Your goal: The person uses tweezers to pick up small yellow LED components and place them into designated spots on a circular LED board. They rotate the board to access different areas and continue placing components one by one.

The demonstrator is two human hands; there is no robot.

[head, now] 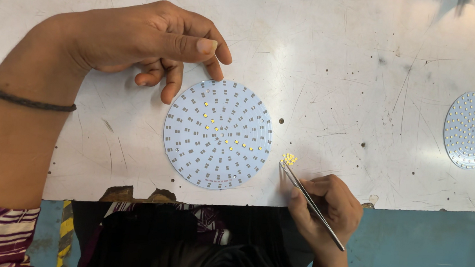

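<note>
On scratched white bench (338,73): right hand (328,205) pinching tweezers (311,204), tips just below-left of yellow LED chips (289,158); left hand (149,39) loosely curled, fingertip touching round LED board (217,135) top edge.

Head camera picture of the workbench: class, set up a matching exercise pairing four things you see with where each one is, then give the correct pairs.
Things:
1. Round board
2. Tweezers
3. Pile of small yellow chips
4. Dark wristband

Places:
A. On the left forearm
B. Held in the right hand
C. On the table just beyond the tweezer tips
D. Flat on the table, its upper rim under the fingertips of the left hand

Pairs: 1-D, 2-B, 3-C, 4-A
</note>
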